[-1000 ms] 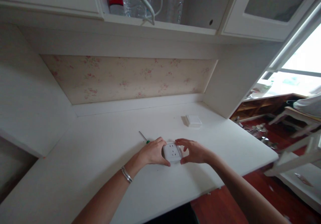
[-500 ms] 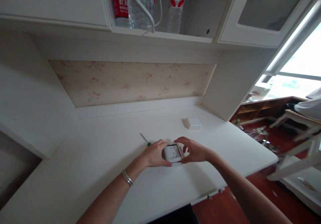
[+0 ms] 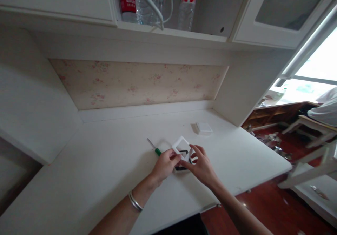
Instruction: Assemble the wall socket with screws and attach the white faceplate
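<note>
Between both hands a white square socket frame [image 3: 178, 145] is held tilted, one corner pointing away from me. My left hand [image 3: 166, 162] pinches its left edge. On the other side my right hand [image 3: 199, 159] has its thumb and fingers on the right edge. Under the frame lies the wall socket [image 3: 181, 168], its dark border partly showing and the rest hidden by the frame and fingers. A screwdriver with a green handle [image 3: 158, 152] rests on the white desk just left of my left hand.
A small white box [image 3: 203, 128] sits farther back on the white desk [image 3: 110, 158]. Overhead, an open shelf [image 3: 171, 32] holds plastic bottles [image 3: 186, 14] and a white cable [image 3: 147, 3]. To the right, beyond the desk edge, stand white furniture [image 3: 313, 179] and a seated person [image 3: 325, 108].
The frame has come off the socket and is now lifted and turned above it. My left hand has shifted from the socket's side to the frame, uncovering more of the screwdriver's handle.
</note>
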`<move>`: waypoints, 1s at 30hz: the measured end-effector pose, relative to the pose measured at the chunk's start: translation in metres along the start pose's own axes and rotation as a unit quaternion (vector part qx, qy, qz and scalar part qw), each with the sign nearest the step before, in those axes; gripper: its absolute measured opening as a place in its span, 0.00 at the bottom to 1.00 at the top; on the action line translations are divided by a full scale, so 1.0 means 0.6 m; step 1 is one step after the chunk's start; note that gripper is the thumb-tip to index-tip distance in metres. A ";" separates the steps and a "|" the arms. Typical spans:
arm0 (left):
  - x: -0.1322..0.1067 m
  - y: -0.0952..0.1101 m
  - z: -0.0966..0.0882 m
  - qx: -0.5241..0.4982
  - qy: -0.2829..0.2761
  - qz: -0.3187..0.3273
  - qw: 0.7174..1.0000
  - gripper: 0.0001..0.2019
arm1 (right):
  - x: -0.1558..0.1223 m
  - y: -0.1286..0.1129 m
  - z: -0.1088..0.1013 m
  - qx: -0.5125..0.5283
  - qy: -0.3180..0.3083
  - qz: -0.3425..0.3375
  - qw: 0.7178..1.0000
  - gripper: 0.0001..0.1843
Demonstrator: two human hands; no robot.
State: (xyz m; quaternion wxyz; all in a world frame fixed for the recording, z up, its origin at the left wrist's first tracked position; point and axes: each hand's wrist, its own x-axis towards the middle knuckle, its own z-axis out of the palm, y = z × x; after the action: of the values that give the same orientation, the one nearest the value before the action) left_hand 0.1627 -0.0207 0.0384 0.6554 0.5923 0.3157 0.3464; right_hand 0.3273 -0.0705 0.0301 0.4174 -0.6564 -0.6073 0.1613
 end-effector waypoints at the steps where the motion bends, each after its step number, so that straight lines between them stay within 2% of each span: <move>1: 0.003 -0.001 0.003 -0.014 0.018 -0.008 1.000 0.14 | -0.005 -0.002 0.007 0.000 0.002 0.010 1.000 0.39; 4: 0.016 0.000 -0.008 -0.003 0.045 -0.028 0.999 0.12 | -0.009 -0.007 -0.001 -0.010 -0.025 0.012 1.000 0.35; 7: 0.030 0.010 -0.037 0.072 0.019 -0.019 0.997 0.12 | 0.004 -0.010 -0.039 -0.021 -0.045 -0.018 0.999 0.30; 9: 0.039 0.020 -0.055 0.136 -0.011 0.000 0.991 0.15 | 0.017 -0.015 -0.067 -0.030 -0.075 -0.072 0.994 0.36; 11: 0.047 0.031 -0.065 0.190 -0.054 0.011 0.980 0.17 | 0.030 -0.022 -0.087 -0.061 -0.145 -0.135 0.978 0.45; 14: 0.060 0.043 -0.068 0.241 -0.116 0.019 0.963 0.19 | 0.049 -0.036 -0.098 -0.102 -0.261 -0.188 0.941 0.52; 16: 0.068 0.046 -0.065 0.262 -0.146 0.026 0.954 0.18 | 0.059 -0.042 -0.096 -0.120 -0.304 -0.200 0.924 0.54; 20: 0.079 0.041 -0.059 0.299 -0.177 0.028 0.937 0.15 | 0.069 -0.038 -0.085 -0.159 -0.321 -0.214 0.909 0.53; 25: 0.084 0.032 -0.055 0.322 -0.171 0.018 0.931 0.17 | 0.064 -0.024 -0.077 -0.189 -0.306 -0.230 0.904 0.51; 27: 0.083 0.031 -0.052 0.335 -0.160 0.025 0.928 0.16 | 0.063 -0.018 -0.075 -0.186 -0.302 -0.225 0.907 0.49; 30: 0.078 0.031 -0.050 0.388 -0.114 0.078 0.911 0.15 | 0.068 -0.004 -0.073 -0.181 -0.297 -0.195 0.917 0.46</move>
State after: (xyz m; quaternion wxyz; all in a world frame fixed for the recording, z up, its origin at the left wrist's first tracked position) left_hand 0.1625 0.0358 0.0540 0.3767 0.8581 0.3011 0.1763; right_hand 0.3658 -0.0484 0.0700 0.1151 -0.5114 -0.8381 0.1513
